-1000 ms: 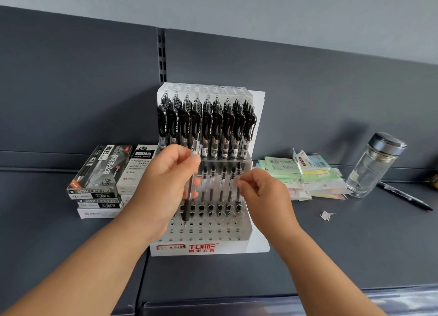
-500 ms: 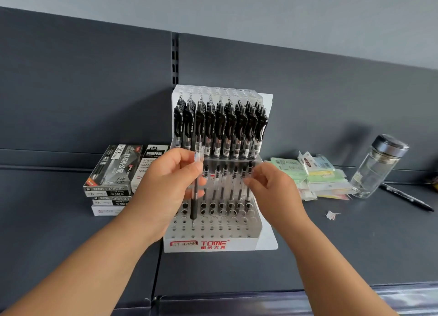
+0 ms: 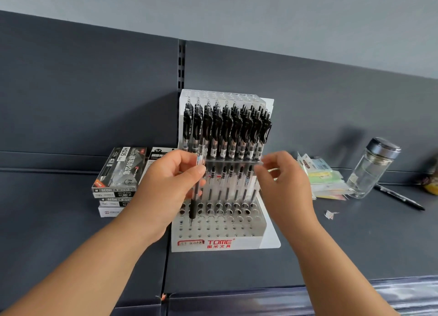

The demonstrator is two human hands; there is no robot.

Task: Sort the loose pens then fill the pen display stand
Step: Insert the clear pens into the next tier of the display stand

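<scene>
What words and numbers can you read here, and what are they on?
"TOME", in red, on the front of the pen display stand.
Chinese characters under it: too blurred to be sure.
"HO35" on the top pen box.
"0.5" on the white box beside it.
Labels on the pen held by the left hand and on the paper packets: too small to read.

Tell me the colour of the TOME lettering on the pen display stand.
The TOME lettering is red, seen best in the head view.
</scene>
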